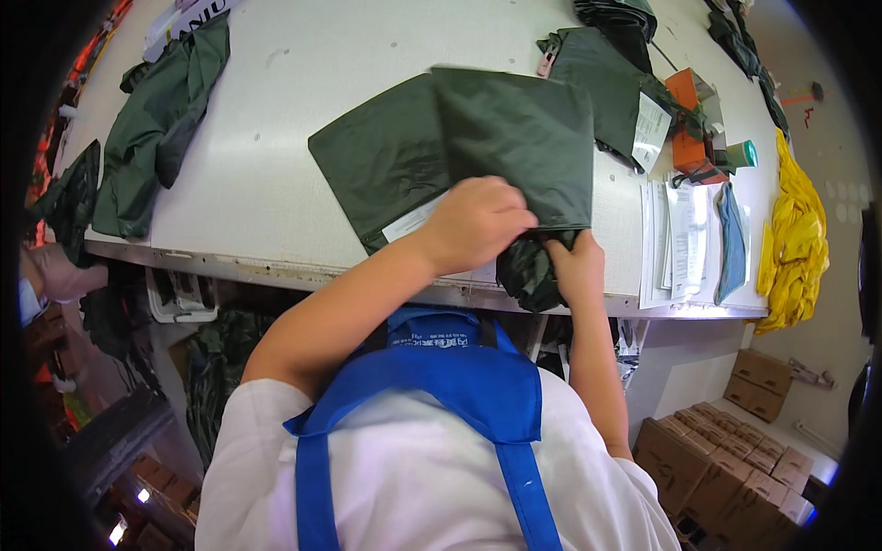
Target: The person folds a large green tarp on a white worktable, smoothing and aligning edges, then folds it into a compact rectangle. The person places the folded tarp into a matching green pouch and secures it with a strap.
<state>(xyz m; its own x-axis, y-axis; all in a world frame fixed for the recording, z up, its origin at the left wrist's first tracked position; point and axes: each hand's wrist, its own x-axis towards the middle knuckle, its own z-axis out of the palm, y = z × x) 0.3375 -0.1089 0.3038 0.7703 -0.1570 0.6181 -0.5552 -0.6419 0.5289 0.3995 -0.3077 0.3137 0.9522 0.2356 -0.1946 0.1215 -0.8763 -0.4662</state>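
Nearby, papers (680,243), orange box (687,154), yellow cloth (796,243), left hand (476,226) part-hiding green fabric (519,142)

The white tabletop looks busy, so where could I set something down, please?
Bare tabletop lies between the green material at left and the central green fabric, and beyond that fabric. It is crowded at right, with an orange box and papers, and at the front middle, around the left hand and right hand.

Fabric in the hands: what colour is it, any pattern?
The fabric is dark green, with no pattern visible; the head view shows it best.
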